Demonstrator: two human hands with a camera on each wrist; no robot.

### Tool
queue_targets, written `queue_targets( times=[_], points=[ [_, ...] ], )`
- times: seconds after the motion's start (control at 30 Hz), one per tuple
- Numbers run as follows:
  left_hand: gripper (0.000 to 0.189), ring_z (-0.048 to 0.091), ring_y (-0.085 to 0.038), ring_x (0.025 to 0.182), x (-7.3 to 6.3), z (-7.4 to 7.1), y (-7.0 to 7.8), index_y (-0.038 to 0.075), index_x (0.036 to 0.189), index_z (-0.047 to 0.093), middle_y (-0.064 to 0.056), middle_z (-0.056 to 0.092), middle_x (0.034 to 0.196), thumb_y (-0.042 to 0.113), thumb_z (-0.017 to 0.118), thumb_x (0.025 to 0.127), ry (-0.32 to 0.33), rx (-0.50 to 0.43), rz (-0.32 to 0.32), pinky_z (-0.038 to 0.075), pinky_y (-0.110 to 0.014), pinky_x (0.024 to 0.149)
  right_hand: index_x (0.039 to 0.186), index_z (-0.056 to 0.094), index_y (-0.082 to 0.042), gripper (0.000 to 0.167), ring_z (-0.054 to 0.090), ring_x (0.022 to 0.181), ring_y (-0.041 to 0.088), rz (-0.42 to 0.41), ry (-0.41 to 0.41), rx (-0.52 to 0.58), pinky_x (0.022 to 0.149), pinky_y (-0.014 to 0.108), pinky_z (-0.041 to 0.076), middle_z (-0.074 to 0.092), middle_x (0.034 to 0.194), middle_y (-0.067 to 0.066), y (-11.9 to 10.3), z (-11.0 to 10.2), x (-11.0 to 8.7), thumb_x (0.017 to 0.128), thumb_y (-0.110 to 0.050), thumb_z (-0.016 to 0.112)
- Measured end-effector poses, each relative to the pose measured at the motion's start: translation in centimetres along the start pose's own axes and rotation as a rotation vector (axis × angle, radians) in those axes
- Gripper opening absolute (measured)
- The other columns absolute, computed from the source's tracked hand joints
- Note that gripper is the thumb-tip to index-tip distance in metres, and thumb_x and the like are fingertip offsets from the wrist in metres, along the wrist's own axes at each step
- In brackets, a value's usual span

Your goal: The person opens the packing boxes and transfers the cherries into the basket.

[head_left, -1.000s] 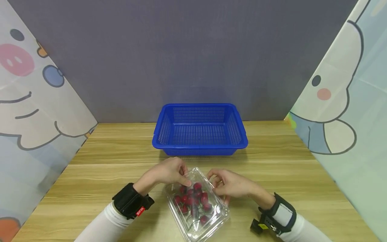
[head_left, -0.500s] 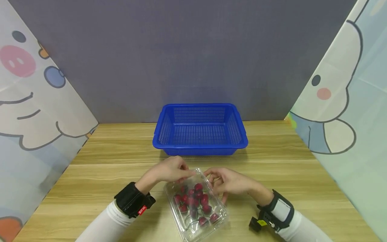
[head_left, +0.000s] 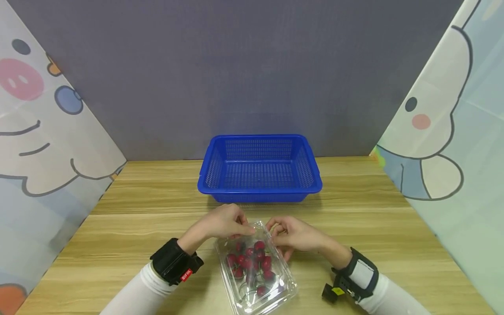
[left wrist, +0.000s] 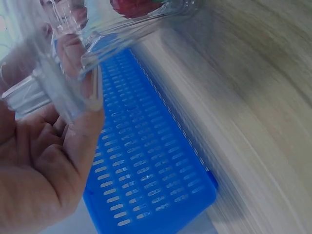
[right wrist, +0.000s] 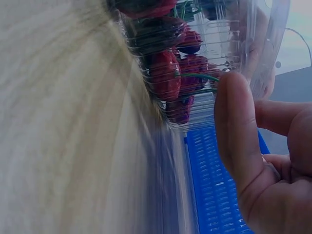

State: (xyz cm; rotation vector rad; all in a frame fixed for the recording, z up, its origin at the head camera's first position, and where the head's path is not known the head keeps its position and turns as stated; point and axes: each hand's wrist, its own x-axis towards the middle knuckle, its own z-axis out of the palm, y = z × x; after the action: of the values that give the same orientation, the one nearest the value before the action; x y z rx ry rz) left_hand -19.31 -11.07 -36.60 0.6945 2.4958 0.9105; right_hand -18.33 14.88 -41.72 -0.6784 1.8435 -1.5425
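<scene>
A clear plastic clamshell box (head_left: 256,271) lies slanted on the table, with several dark red cherries (head_left: 252,262) inside. My left hand (head_left: 226,221) is over its far left edge, pinching the lid's rim near the far corner; in the left wrist view the clear rim crosses its fingers (left wrist: 92,83). At the far right edge, my right hand (head_left: 295,236) grips the side of the box. Its thumb (right wrist: 236,112) presses against the ribbed wall in the right wrist view, beside the cherries and a green stem (right wrist: 200,76).
Just beyond the hands stands a blue plastic basket (head_left: 260,191) with slotted walls, holding nothing. The wooden table (head_left: 149,192) meets a grey panel (head_left: 252,78) at the back. Printed cartoon sheets (head_left: 63,144) flank both sides.
My left thumb has slid from over the lid toward the box's far corner. My right hand has shifted slightly left along the edge, and the box has turned a little.
</scene>
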Motion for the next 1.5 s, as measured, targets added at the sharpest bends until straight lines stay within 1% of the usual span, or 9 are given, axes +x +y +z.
queue_targets(
  times=[0.23,0.4,0.63,0.93,1.03,1.07,1.23,1.3,1.5],
  points=[
    [0.035,0.045,-0.004,0.047,0.1,0.0,0.0,0.013,0.065,0.067,0.008,0.054,0.053,0.035,0.081,0.09,-0.009,0.021,0.02,0.035,-0.021,0.046,0.118,0.054,0.007,0.023,0.066,0.063,0.02,0.004,0.031,-0.025,0.054,0.043,0.06,0.068,0.084,0.012,0.0,0.3,0.2,0.096,0.001,0.059],
    [0.029,0.048,-0.004,0.05,0.1,0.0,0.1,0.017,0.069,0.068,0.01,0.056,0.055,0.031,0.081,0.09,-0.02,0.072,0.051,0.04,-0.023,0.051,0.114,0.054,0.01,0.021,0.065,0.057,0.019,0.016,0.045,-0.044,0.051,0.042,0.059,0.068,0.079,0.012,-0.2,0.6,0.5,0.099,-0.004,0.06],
    [0.022,0.054,-0.006,0.054,0.1,0.1,0.2,0.02,0.076,0.068,0.01,0.06,0.06,0.031,0.082,0.089,-0.036,0.1,0.039,0.045,-0.027,0.057,0.103,0.059,0.002,0.008,0.06,0.051,0.017,0.015,0.071,-0.1,0.047,0.045,0.057,0.065,0.071,0.009,-0.4,1.1,0.5,0.099,-0.004,0.059],
    [0.023,0.053,-0.005,0.055,0.0,0.1,0.4,0.019,0.076,0.068,0.011,0.059,0.062,0.031,0.083,0.088,-0.032,0.11,0.051,0.045,-0.027,0.058,0.1,0.059,0.004,0.007,0.059,0.046,0.016,0.02,0.11,-0.159,0.046,0.046,0.057,0.062,0.065,0.006,-0.8,1.4,0.4,0.097,-0.003,0.061],
    [0.024,0.051,-0.004,0.055,0.0,-0.1,0.5,0.017,0.076,0.067,0.012,0.058,0.062,0.031,0.084,0.087,-0.035,0.088,0.062,0.044,-0.024,0.056,0.097,0.059,0.003,0.005,0.059,0.045,0.016,0.027,0.128,-0.182,0.045,0.047,0.057,0.062,0.064,0.007,-1.0,1.5,0.3,0.096,-0.001,0.061],
    [0.023,0.051,-0.004,0.056,0.0,-0.1,0.6,0.016,0.077,0.067,0.011,0.058,0.064,0.028,0.083,0.088,-0.044,0.045,0.067,0.044,-0.024,0.056,0.096,0.058,0.002,0.004,0.059,0.045,0.016,0.029,0.136,-0.189,0.045,0.047,0.056,0.062,0.063,0.008,-1.1,1.6,0.3,0.095,0.0,0.06],
    [0.023,0.047,-0.004,0.06,-0.3,-1.0,1.2,0.012,0.08,0.065,0.01,0.056,0.068,0.023,0.084,0.087,-0.057,-0.068,0.146,0.041,-0.022,0.055,0.091,0.055,0.001,0.005,0.06,0.043,0.017,0.026,0.145,-0.216,0.044,0.048,0.056,0.061,0.061,0.007,-1.0,1.7,0.3,0.091,0.006,0.053],
    [0.022,0.048,-0.003,0.06,-0.4,-1.2,1.4,0.013,0.08,0.066,0.012,0.057,0.068,0.024,0.084,0.087,-0.051,-0.044,0.163,0.042,-0.022,0.056,0.09,0.055,0.0,0.007,0.061,0.043,0.017,0.015,0.14,-0.232,0.044,0.048,0.056,0.061,0.06,0.007,-1.0,1.8,0.4,0.09,0.007,0.053],
    [0.021,0.053,-0.004,0.063,-0.7,-1.3,1.0,0.015,0.081,0.067,0.011,0.061,0.071,0.024,0.086,0.085,-0.037,-0.016,0.121,0.047,-0.025,0.059,0.093,0.056,-0.001,0.011,0.06,0.043,0.017,0.007,0.157,-0.256,0.043,0.047,0.056,0.061,0.06,0.006,-1.1,1.9,0.3,0.087,0.008,0.055]
  ],
)
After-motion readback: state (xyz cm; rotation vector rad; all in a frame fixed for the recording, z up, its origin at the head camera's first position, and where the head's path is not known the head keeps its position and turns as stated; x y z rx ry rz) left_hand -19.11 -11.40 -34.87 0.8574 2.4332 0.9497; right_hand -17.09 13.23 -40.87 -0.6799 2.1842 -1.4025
